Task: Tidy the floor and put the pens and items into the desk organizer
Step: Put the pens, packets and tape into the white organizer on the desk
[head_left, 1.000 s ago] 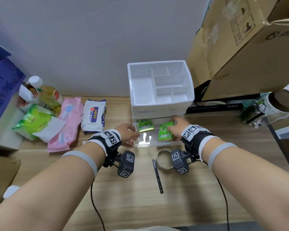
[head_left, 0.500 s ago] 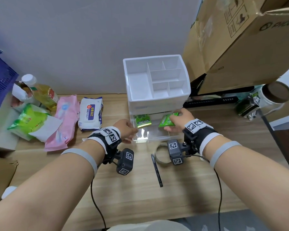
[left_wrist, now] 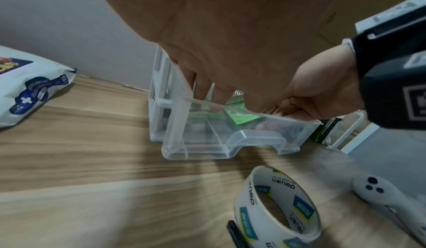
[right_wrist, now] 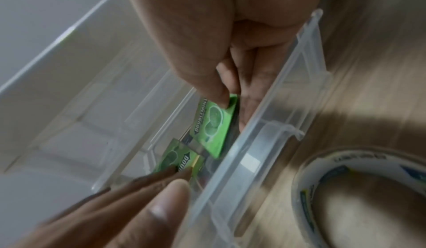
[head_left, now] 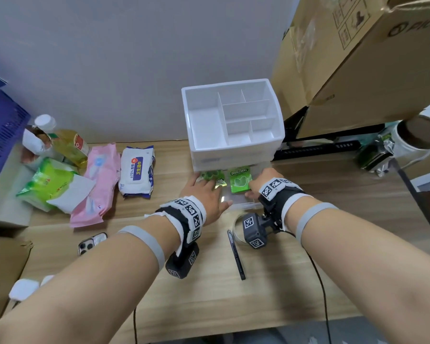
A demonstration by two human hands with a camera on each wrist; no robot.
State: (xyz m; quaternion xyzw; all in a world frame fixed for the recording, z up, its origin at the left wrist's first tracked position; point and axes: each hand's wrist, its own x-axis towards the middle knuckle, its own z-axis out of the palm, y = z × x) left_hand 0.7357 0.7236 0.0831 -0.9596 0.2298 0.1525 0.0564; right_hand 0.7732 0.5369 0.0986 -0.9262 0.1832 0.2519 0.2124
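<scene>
Head view: the white desk organizer stands on the wooden floor against the wall, its clear bottom drawer pulled out toward the person. Two green gum packs lie side by side in it. The right gum pack has its long axis running front to back, label end toward the organizer. The left gum pack lies partly under the left hand, whose straight fingers rest on it. The right hand touches the right pack's edge. A black pen lies in front of the drawer, pointing away from the person, beside a tape roll.

Left wrist view: the left hand's fingers reach straight down into the drawer; the tape roll stands on edge nearby.

Right wrist view: the right thumb and curled fingers pinch one end of the right gum pack, which is tilted up. The left fingertips press flat on the left gum pack.
</scene>
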